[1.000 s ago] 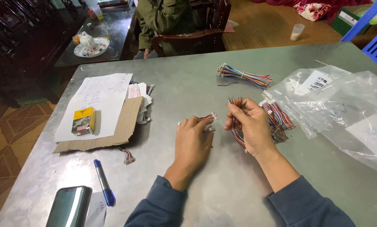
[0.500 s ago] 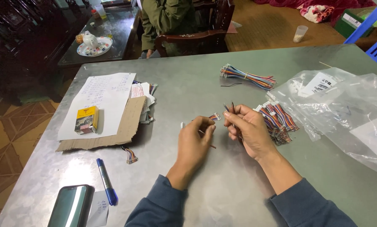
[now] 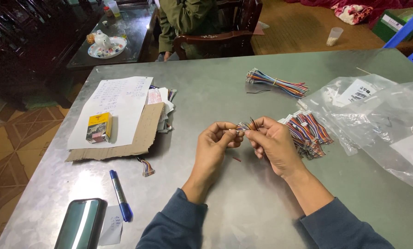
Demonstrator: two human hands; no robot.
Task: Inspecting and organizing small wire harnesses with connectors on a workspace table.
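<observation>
Both our hands have drawn together: left hand (image 3: pixel 218 138) and right hand (image 3: pixel 273 140) pinch a small wire harness (image 3: pixel 244 125) between fingertips, above the counter (image 3: pixel 225 92), loose bundles (image 3: pixel 308 131) beside the right.

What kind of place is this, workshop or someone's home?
Probably a home used for piecework. The hands work small wire harnesses on a metal table, but a tea set on a tray, dark wooden furniture and a tiled floor sit close behind.
</observation>
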